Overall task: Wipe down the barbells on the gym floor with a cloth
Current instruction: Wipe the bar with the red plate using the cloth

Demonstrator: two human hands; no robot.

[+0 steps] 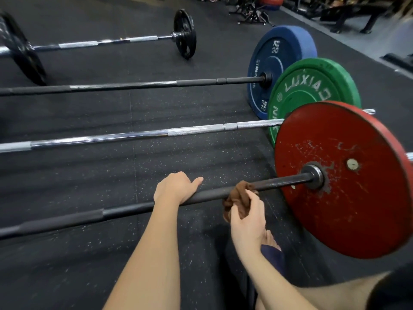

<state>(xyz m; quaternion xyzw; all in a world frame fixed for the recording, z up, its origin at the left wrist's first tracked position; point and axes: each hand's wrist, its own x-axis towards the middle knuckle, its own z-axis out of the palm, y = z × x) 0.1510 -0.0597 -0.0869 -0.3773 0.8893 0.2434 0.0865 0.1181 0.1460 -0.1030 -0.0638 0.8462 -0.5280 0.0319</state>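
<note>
Dim, even indoor light with no hard shadows. Glare streaks run along the chrome bar [134, 136] just beyond the red plate [344, 180]. Wide-angle distortion bows the bars and stretches the plate toward the frame edge. The background far beyond the plate is soft and smeared. Faint dark bands cross the floor [178, 157] left of the plate. The whole frame is slightly soft.

- Black speckled rubber floor [178, 157] under the left hand [176, 187], with seams running away from it.
- Dark racks [252, 12] and a bench [357, 16] stand far beyond the hand, to its right.
</note>
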